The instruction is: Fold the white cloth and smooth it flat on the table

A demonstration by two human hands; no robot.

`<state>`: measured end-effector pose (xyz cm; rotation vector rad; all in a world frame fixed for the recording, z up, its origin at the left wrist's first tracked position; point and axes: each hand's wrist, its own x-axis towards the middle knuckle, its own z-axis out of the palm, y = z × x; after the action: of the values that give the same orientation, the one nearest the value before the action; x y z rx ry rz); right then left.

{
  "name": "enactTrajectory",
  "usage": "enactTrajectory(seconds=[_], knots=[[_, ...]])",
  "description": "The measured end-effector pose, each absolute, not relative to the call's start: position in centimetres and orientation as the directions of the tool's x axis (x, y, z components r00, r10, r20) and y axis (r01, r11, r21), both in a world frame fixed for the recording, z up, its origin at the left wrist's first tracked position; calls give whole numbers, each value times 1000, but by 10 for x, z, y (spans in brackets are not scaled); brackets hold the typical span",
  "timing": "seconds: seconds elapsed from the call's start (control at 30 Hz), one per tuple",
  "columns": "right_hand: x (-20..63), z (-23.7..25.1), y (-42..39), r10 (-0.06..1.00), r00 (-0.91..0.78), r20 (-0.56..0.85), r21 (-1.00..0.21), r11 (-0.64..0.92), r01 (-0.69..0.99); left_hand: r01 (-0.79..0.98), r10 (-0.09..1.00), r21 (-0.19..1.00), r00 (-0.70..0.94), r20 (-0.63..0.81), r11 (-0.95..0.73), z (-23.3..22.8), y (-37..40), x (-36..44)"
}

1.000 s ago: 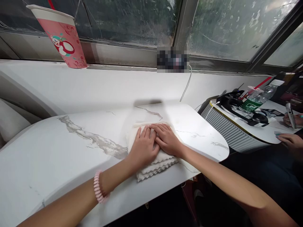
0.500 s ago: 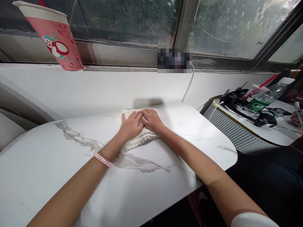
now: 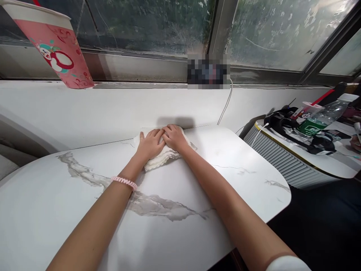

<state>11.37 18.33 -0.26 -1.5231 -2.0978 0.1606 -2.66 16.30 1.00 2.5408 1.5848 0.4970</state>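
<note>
Both your hands are palm down on a cream cloth [image 3: 159, 161], which lies on the white marbled table [image 3: 239, 160] close to its far edge, just short of the wall [image 3: 121, 109]. Whether the cloth touches the wall: cannot tell, your hands hide part of it. Its wavy border faces you and looks layered.

Your left hand [image 3: 151, 144] lies on the left part of the cloth; its outermost finger stands apart, the other fingers lie closer together and point toward the wall. Your right hand [image 3: 175, 138] lies beside it, fingers nearly together and laid along the cloth. The two hands meet at the fingers; which one overlaps the other, you cannot tell from this view. Neither hand shows a pinch.

A pink coiled band [image 3: 124, 181] circles your left wrist. A white sleeve [image 3: 287, 264] shows at your right elbow. A grey vein in the tabletop passes beneath your left forearm.

Upper left: pink cup [image 3: 60, 56] with a white rim and a red straw, in front of the window [image 3: 146, 28]. Right: a second table [image 3: 345, 172] with ribbed sides bears a green-labelled bottle [image 3: 313, 127] beside black gear [image 3: 282, 118]. At the right border, part of another person's hand [image 3: 355, 143] is visible.
</note>
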Motion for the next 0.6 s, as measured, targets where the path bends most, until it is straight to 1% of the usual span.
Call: enactTrajectory(seconds=[0.23,0.43,0.6], knots=[[110,-1,188,927,-204,315,-384,322,865,862,896,261,386,218,-434,11,168,-27],[111,-4,181,908,-218,359,-374,353,858,872,895,234,380,233,-431,7,160,-28],[110,-5,159,901,-222,373,-368,363,856,875,893,211,390,225,-435,7,142,-29]])
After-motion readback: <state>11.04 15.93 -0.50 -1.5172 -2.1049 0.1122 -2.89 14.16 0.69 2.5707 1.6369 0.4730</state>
